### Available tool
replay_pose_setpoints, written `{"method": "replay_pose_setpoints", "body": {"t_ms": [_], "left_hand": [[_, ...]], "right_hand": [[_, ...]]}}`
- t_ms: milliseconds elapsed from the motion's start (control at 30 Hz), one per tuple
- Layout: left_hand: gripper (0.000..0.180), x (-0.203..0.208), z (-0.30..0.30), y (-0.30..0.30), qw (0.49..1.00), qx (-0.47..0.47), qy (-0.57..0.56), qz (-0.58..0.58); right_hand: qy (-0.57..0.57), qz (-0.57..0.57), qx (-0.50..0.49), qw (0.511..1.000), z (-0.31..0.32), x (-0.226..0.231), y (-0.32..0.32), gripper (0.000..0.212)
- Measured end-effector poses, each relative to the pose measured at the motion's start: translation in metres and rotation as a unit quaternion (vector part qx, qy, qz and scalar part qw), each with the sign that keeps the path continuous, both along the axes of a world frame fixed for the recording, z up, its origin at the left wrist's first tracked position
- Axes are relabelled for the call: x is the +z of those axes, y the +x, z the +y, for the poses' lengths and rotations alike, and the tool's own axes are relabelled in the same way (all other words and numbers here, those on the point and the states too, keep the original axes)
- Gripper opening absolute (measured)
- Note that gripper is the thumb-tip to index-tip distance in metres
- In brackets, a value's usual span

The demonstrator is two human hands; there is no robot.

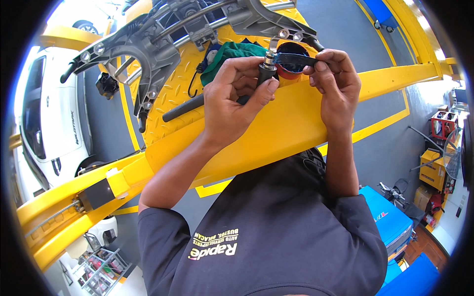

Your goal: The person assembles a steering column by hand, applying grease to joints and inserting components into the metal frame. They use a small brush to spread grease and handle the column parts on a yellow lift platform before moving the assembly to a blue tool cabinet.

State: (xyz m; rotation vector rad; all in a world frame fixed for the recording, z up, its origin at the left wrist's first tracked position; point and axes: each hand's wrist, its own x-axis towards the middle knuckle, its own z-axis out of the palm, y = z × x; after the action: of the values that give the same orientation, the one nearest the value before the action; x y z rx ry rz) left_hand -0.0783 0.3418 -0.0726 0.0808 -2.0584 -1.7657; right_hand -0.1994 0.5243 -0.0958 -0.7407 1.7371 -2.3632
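My left hand [232,96] is closed round a short metal pin with a black sleeve [267,72], held upright with its shiny ringed end on top. Between thumb and fingers, my right hand [336,84] pinches a dark flat strip [297,59]; its far end reaches toward the pin, but whether they touch I cannot tell. Just behind the strip stands an open red tub [289,75] with dark blue, grease-like stuff inside. A black rod [182,107] passes behind my left hand, which hides its other end.
A grey metal clamp frame [192,24] with jointed arms lies ahead on a yellow tread plate [165,96]. Green cloth [232,53] is bunched beside the tub. A yellow beam [281,118] crosses before me. At left stands a white vehicle [59,108]; at lower right, a blue box [387,219].
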Motion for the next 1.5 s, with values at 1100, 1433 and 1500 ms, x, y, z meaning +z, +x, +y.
{"method": "replay_pose_setpoints", "body": {"t_ms": [1100,1433,1500], "left_hand": [[0.037,-0.0003,0.0024,-0.0002,0.988,-0.094,0.122,0.003],[0.041,0.0022,0.0041,0.0001,0.989,-0.092,0.113,-0.017],[0.039,0.0039,0.0042,-0.0001,0.987,-0.097,0.123,-0.021]], "right_hand": [[-0.006,-0.018,0.013,1.000,0.0046,0.0031,-0.0009,0.014],[-0.017,0.003,0.008,1.000,0.0024,0.0002,-0.0008,0.015],[-0.017,0.002,0.012,1.000,0.0021,0.0004,-0.0007,0.015]]}}
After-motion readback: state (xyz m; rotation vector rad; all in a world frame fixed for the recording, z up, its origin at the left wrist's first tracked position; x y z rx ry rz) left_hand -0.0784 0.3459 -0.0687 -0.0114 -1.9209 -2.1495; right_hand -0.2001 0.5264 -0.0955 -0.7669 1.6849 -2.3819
